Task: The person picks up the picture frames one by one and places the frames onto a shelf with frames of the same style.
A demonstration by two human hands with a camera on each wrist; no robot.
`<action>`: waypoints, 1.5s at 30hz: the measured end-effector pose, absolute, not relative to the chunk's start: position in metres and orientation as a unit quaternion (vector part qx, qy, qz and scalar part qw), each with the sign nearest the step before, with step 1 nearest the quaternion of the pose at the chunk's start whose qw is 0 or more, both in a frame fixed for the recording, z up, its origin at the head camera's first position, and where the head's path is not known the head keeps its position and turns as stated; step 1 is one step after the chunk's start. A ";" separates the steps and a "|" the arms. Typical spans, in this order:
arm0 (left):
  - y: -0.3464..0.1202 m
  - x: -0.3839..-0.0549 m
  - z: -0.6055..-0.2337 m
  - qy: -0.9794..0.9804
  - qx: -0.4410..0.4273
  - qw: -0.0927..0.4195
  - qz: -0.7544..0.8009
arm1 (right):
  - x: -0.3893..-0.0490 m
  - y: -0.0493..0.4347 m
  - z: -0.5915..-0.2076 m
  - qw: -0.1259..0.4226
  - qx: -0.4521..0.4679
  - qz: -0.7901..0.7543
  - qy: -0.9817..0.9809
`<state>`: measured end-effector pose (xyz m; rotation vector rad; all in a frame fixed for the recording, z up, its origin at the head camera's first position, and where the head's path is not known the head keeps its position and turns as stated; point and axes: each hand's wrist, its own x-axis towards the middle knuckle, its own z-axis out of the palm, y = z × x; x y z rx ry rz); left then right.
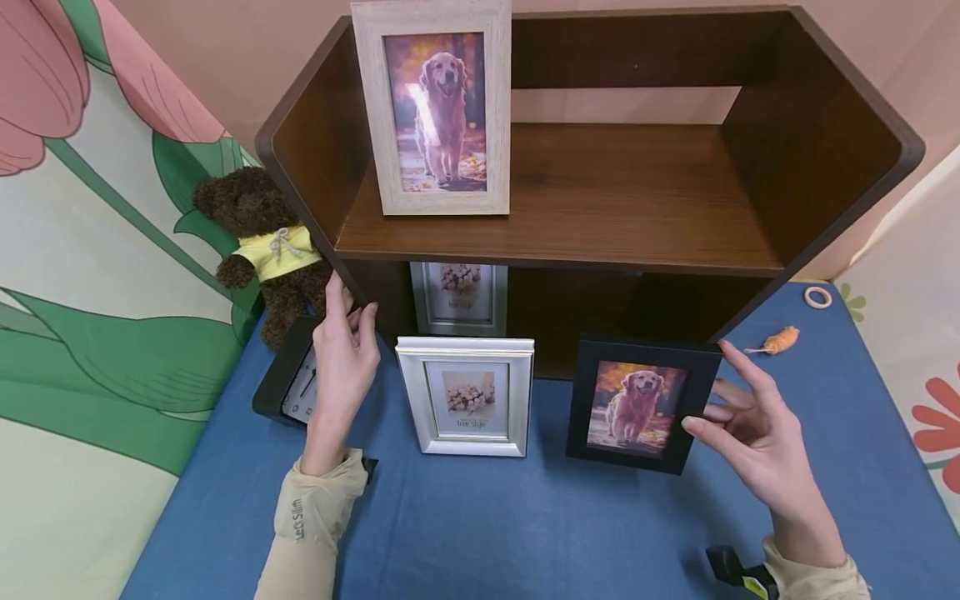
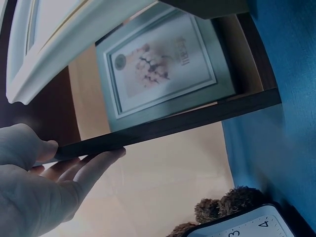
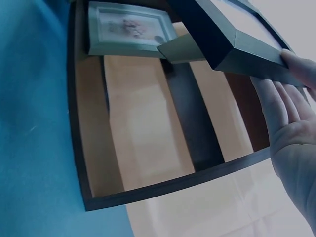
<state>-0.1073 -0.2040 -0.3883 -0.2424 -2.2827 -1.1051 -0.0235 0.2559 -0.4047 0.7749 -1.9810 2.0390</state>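
My right hand [image 1: 757, 433] holds a black picture frame [image 1: 671, 461] with a dog photo by its right edge, thumb at the front and fingers behind. The frame is tilted slightly, in front of the dark brown wooden shelf [image 1: 645, 200]. My left hand [image 1: 347, 350] grips the shelf's left side panel [image 2: 168, 124], thumb on the inner face and fingers on the outer. Between the hands, a silver picture frame [image 1: 465, 444] with a flower picture stands before the shelf. A grey-green picture frame [image 1: 497, 300] sits in the lower compartment, partly hidden.
A whitish picture frame [image 1: 435, 202] stands on the upper shelf at left. Close beside my left hand are a black clock [image 1: 288, 379] and a brown teddy bear [image 1: 255, 204] in yellow. An orange toy [image 1: 782, 339] and a wooden ring [image 1: 817, 289] lie on the blue cloth at right.
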 end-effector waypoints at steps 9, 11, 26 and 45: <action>-0.204 -0.107 -0.389 -0.857 -0.088 0.296 -0.413 | -0.028 0.252 -0.396 0.117 0.275 0.694 -0.655; -0.204 -0.108 -0.388 -0.857 -0.088 0.295 -0.413 | -0.027 0.252 -0.394 0.119 0.274 0.692 -0.657; -0.203 -0.107 -0.389 -0.857 -0.086 0.299 -0.410 | -0.022 0.253 -0.385 0.126 0.265 0.697 -0.654; -0.203 -0.107 -0.390 -0.858 -0.082 0.307 -0.404 | -0.024 0.252 -0.373 0.141 0.282 0.703 -0.637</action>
